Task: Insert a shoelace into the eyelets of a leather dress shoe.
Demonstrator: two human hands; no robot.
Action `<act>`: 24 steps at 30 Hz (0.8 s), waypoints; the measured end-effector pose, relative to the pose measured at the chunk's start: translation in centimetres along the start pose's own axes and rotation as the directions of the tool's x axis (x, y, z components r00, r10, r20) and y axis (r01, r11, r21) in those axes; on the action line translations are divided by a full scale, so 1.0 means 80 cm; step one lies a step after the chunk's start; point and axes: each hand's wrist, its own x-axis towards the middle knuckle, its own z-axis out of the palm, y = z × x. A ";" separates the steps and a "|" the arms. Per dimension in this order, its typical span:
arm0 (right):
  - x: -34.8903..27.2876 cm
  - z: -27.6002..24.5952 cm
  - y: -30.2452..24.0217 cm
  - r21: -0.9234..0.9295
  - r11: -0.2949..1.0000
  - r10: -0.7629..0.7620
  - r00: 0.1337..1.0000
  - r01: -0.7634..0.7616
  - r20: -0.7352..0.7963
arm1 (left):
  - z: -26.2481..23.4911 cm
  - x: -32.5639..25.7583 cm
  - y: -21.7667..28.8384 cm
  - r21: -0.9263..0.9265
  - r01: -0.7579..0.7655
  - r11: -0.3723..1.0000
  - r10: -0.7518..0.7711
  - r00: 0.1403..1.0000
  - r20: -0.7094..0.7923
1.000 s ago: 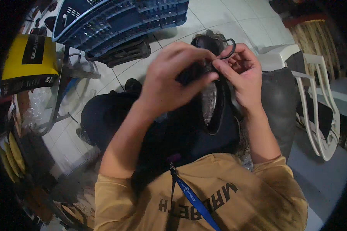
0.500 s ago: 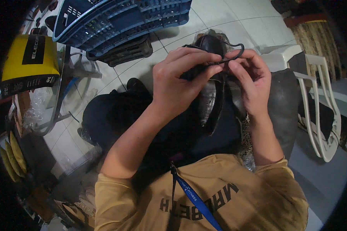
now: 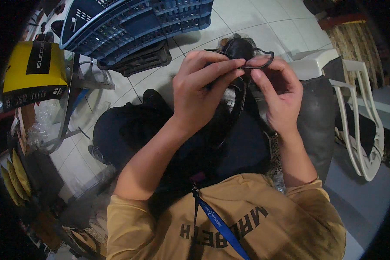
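Observation:
Over my lap, both hands pinch a thin black strap that bends into a small loop (image 3: 271, 59) at its right end. My left hand (image 3: 203, 82) is closed on the strap between thumb and fingers. Close beside it, my right hand (image 3: 281, 89) grips the strap near the loop with thumb and forefinger. A glossy black strip (image 3: 238, 108) hangs down below my fingertips; whether it joins the strap is hidden. Just beyond the hands lies a rounded black object (image 3: 239, 47), its kind unclear, with clear plastic around it.
A blue plastic crate (image 3: 138, 30) sits on a black crate (image 3: 138, 60) at the far left. Further left are a yellow and black box (image 3: 34, 71) and a metal frame (image 3: 65, 112). A white plastic chair (image 3: 355, 112) stands at right, by a dark grey padded surface (image 3: 318, 112).
My hands have shifted slightly left, with the fingertips still pinching the strap. The glossy strip below has swung and turned, its lower end now further left.

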 end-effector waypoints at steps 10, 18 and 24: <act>0.036 -0.017 0.009 -0.376 0.858 -0.230 0.916 0.350 0.328 | -0.002 -0.002 -0.004 -0.064 0.003 0.998 0.000 0.999 0.039; 0.028 -0.014 0.001 -0.519 0.766 -0.294 0.924 0.381 0.244 | -0.005 -0.003 -0.008 -0.132 0.085 0.988 -0.079 0.996 0.049; -0.002 -0.080 0.023 -0.674 0.645 -0.201 0.930 0.361 0.306 | -0.006 -0.003 -0.014 -0.164 0.106 0.981 -0.112 0.993 -0.026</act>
